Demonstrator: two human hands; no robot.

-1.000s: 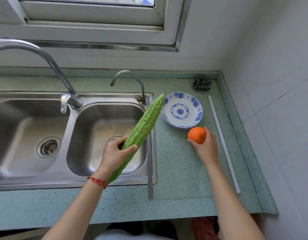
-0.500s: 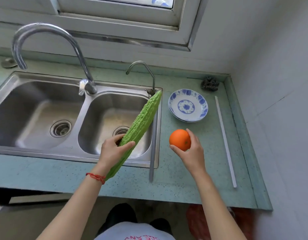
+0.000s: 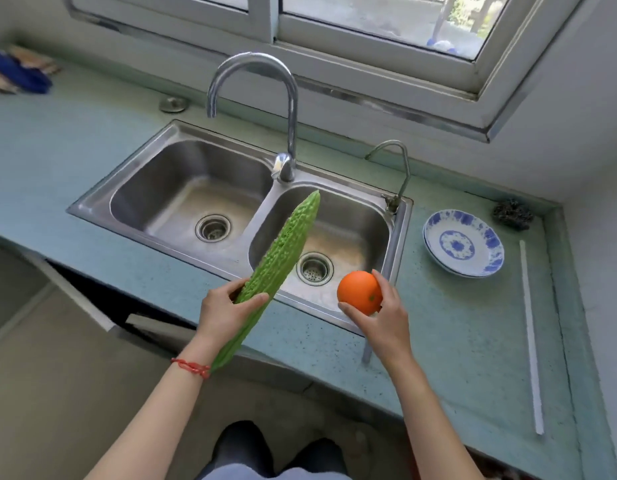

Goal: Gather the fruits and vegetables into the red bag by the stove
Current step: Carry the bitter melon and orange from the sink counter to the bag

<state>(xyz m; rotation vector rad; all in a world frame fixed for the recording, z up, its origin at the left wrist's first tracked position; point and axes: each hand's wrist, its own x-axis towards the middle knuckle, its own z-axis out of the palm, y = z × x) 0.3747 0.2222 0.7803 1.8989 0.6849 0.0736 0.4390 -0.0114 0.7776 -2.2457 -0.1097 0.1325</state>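
Green bitter gourd (image 3: 282, 261) in left hand (image 3: 222, 311) points up-right.

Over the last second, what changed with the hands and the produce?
The right hand picked the orange up off the counter beside the plates and carried it left, over the sink's front rim. The view swung left and pulled back. The left hand kept its grip on the bitter gourd, tip pointing away. Plates and scrubber did not move.
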